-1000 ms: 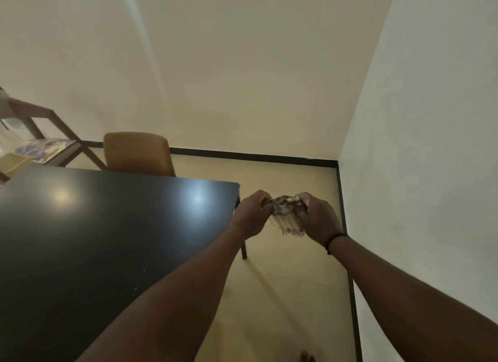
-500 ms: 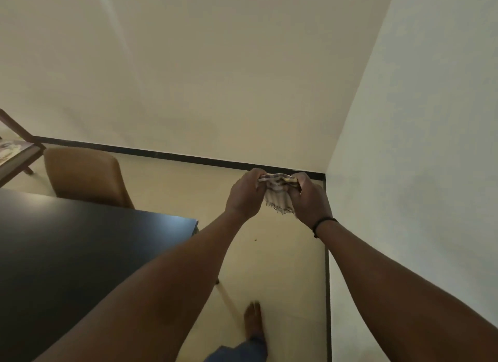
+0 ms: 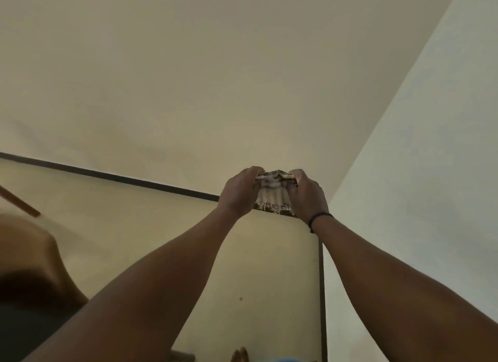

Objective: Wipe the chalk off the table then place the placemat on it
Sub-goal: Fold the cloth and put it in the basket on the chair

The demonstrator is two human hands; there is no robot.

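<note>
A small folded, striped cloth with a fringed lower edge (image 3: 272,197) hangs between my two hands, held out in front of me toward the corner of the room. My left hand (image 3: 239,190) grips its left top edge and my right hand (image 3: 305,193) grips its right top edge, fingers curled over the fold. Only a dark corner of the black table (image 3: 24,332) shows at the bottom left. No chalk marks are visible on that part.
A brown padded chair (image 3: 29,254) stands at the left beside the table. A wooden furniture leg (image 3: 20,202) crosses the far left. Walls meet at a corner ahead, with dark skirting (image 3: 134,179) along a beige floor. My bare foot (image 3: 239,355) shows at the bottom.
My view has swung right and up, so most of the table has slid out of sight. Both hands still hold the cloth, now higher and nearer the wall corner.
</note>
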